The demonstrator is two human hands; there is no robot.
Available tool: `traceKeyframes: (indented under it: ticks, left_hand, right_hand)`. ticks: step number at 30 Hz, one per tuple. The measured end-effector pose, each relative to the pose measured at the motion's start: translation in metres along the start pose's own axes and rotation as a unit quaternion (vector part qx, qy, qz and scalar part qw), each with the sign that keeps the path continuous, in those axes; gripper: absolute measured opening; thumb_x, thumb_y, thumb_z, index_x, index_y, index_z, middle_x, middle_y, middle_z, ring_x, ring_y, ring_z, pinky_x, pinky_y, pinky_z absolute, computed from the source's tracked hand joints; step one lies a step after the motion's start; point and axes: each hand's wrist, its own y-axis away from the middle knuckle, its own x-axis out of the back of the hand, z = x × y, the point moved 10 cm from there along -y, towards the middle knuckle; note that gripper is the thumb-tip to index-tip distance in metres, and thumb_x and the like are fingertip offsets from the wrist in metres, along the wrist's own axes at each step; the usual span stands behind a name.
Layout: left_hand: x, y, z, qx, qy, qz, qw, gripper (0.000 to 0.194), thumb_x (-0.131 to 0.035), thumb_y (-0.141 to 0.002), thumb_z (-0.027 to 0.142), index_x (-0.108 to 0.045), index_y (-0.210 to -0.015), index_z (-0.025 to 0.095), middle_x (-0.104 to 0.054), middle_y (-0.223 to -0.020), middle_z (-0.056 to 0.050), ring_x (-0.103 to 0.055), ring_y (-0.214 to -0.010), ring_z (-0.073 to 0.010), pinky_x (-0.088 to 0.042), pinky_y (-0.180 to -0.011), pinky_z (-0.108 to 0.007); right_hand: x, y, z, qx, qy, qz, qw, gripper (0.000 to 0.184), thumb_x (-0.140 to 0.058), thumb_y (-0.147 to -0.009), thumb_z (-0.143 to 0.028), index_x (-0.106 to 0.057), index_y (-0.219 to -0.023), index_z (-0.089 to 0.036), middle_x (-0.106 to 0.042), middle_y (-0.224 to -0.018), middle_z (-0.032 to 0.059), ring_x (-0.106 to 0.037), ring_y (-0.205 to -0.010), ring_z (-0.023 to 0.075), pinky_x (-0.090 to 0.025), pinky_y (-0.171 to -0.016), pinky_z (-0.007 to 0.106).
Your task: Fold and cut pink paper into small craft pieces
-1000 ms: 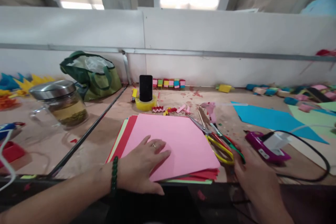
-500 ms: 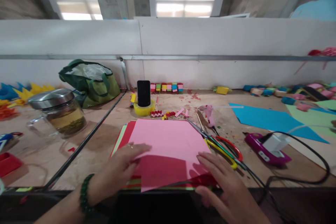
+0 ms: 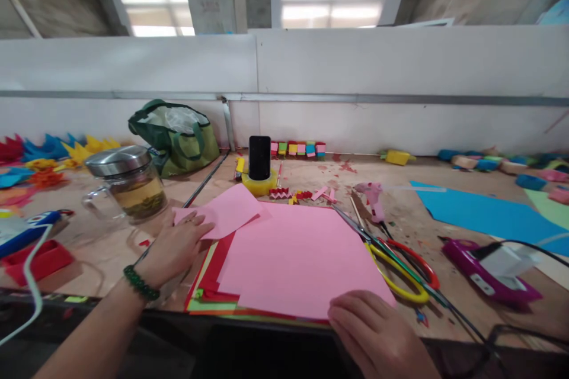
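A smaller sheet of pink paper (image 3: 233, 210) lies at a slant over the left back corner of a stack, bowed a little. My left hand (image 3: 186, 240), wearing a green bead bracelet, rests on its left end with fingers stretched out and apart. Large pink paper (image 3: 293, 260) tops the stack, with red paper (image 3: 216, 266) and yellow-green paper (image 3: 198, 284) showing beneath. At the front right corner of the large sheet, my right hand (image 3: 373, 331) has its fingers bent and pressed together over the edge; its thumb is hidden.
Scissors with yellow (image 3: 411, 290) and red handles (image 3: 431, 269) lie right of the stack, near a pink glue gun (image 3: 373, 198) and purple power strip (image 3: 484, 272). Behind stands a phone (image 3: 259, 158) on a tape roll (image 3: 258, 185). A glass teapot (image 3: 137, 189) stands left.
My left hand has moved left and back with the smaller pink sheet, which was in front between my hands. My right hand's fingers have come together at the paper's edge. The view has turned left.
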Motion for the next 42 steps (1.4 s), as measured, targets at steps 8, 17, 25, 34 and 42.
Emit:
traceKeyframes:
  ticks: [8,17,25,34,42]
  left_hand:
    - [0.037,0.049,0.101,-0.139,0.261,0.000,0.955,0.072,-0.069,-0.071,0.061,-0.050,-0.134,0.032,-0.050,-0.137,-0.008,-0.051,-0.119,-0.0272,-0.043,-0.099,-0.038]
    - [0.009,0.044,0.151,-0.100,0.392,-0.044,0.914,0.018,-0.054,-0.086,0.016,-0.065,-0.072,0.020,-0.062,-0.079,-0.002,-0.056,-0.078,-0.0151,-0.039,-0.069,-0.026]
    - [-0.001,0.029,0.126,-0.015,0.369,-0.040,0.929,0.025,-0.051,-0.086,0.030,-0.049,-0.064,0.018,-0.053,-0.066,0.000,-0.048,-0.063,-0.0142,-0.030,-0.059,-0.027]
    - [0.000,0.024,0.121,0.003,0.354,-0.015,0.935,0.012,-0.051,-0.076,0.016,-0.047,-0.064,0.018,-0.052,-0.067,0.000,-0.047,-0.065,-0.0143,-0.030,-0.059,-0.026]
    - [0.000,0.023,0.123,-0.010,0.354,-0.018,0.935,0.010,-0.053,-0.074,0.014,-0.050,-0.065,0.018,-0.053,-0.069,-0.001,-0.048,-0.065,-0.0141,-0.029,-0.059,-0.026]
  right_hand:
    - [-0.035,-0.017,-0.028,0.026,0.010,-0.068,0.997,0.025,-0.044,-0.090,-0.008,-0.061,-0.075,-0.019,-0.062,-0.066,0.0026,-0.059,-0.063,0.0157,-0.044,-0.057,0.026]
    - [-0.031,-0.006,0.031,-0.157,-0.061,-0.131,0.977,0.053,-0.065,-0.081,-0.030,-0.049,-0.131,-0.022,-0.072,-0.098,0.0056,-0.069,-0.079,0.0186,-0.054,-0.067,0.026]
    - [-0.028,-0.019,0.096,-0.299,-0.080,-0.204,0.929,0.050,-0.054,-0.085,-0.049,-0.057,-0.126,-0.020,-0.069,-0.109,0.0109,-0.066,-0.095,0.0234,-0.052,-0.078,0.033]
    - [-0.075,-0.063,0.100,-0.305,-0.109,-0.355,0.877,0.049,-0.069,-0.070,-0.053,-0.064,-0.102,-0.016,-0.069,-0.085,0.0058,-0.061,-0.072,0.0186,-0.042,-0.059,0.025]
    - [-0.091,-0.077,0.101,-0.294,-0.097,-0.347,0.885,0.035,-0.067,-0.070,-0.049,-0.063,-0.083,-0.016,-0.066,-0.077,0.0038,-0.057,-0.067,0.0164,-0.037,-0.056,0.025]
